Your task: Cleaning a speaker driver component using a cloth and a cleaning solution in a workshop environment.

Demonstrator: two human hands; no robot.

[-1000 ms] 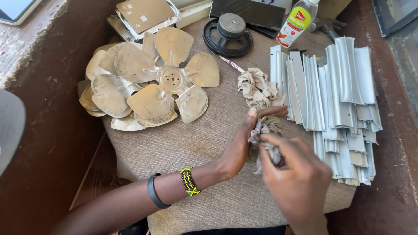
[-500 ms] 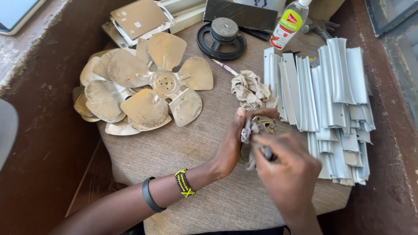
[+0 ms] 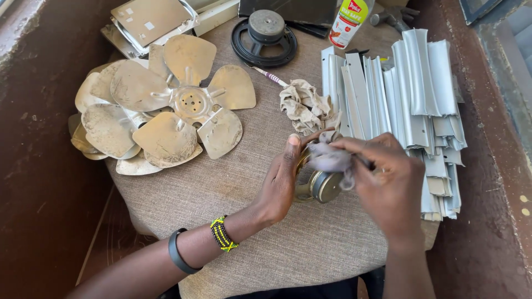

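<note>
Far left edge of the desk (image 3: 221,188), which is covered in beige woven cloth: a stack of dusty metal fan blades (image 3: 166,105), the top one five-lobed with a round hub, overhanging the left edge. Behind it, at the back left corner, flat metal plates (image 3: 149,19) lie stacked.

Left forearm enters from the lower left, wearing a black band (image 3: 180,252) and a yellow-and-black beaded bracelet (image 3: 223,233) at the wrist. Left hand (image 3: 280,180) is near the desk's centre, fingers curled around the left side of a small round metal part (image 3: 321,185), thumb raised along its top. The part has a brass-coloured face and sits just above the desk surface, between the two hands.

Back centre: a black speaker (image 3: 265,36) with a round magnet on top. In front of it a thin striped pen (image 3: 270,76), then a crumpled dirty rag (image 3: 303,105) lying on the desk, just beyond the hands.

Right hand (image 3: 388,182) is closed on a grey cloth (image 3: 330,158), pressing it against the top of the metal part; a thin dark tool shaft shows beside the fingers, kind not clear.

Back right: a white bottle with a red-and-green label (image 3: 348,22). Right edge: a pile of long pale metal slats (image 3: 415,94), running front to back, partly under the right hand.
</note>
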